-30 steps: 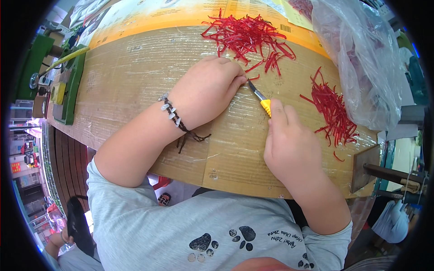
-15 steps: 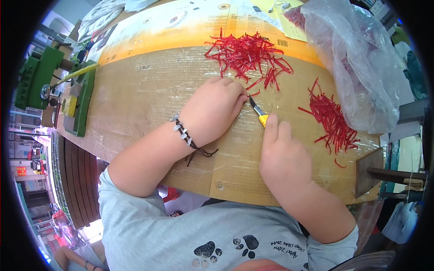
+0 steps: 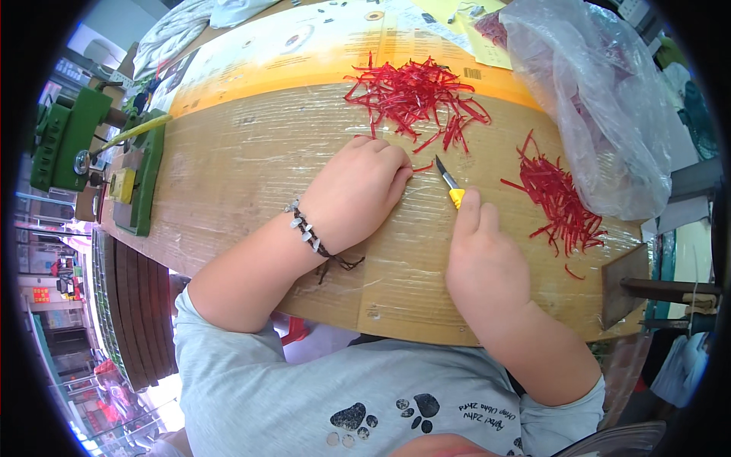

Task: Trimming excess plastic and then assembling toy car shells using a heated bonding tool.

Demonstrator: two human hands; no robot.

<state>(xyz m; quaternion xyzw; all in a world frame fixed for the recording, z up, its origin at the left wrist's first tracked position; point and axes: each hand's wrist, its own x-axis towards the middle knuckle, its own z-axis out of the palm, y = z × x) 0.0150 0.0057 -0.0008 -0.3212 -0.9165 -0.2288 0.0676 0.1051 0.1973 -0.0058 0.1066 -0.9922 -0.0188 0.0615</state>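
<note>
Looking down from head height: a tape-covered cardboard surface is being worked on by two bare hands.
Left hand: it is being pressed palm down on the surface, fingers curled together; a red strip is sticking out just beside the fingertips, though whether it is being pinned cannot be told.
Left wrist: a dark beaded bracelet is being worn, its cord ends trailing on the surface.
Right hand: its fingers are being kept clamped on a small yellow-handled knife, the forefinger lying along the handle.
Knife: the blade is being pointed up and to the left, its tip lying just beside the left fingertips and near the red strip.
Far pile: a loose heap of thin red strips is lying beyond both hands.
Right pile: a second, tighter bundle of red strips is lying to the right of the knife, well apart from the first.
Plastic bag: a clear bag is slumping at the right edge, touching the right pile.
Left edge: a green metal tool is standing beside the surface.
</note>
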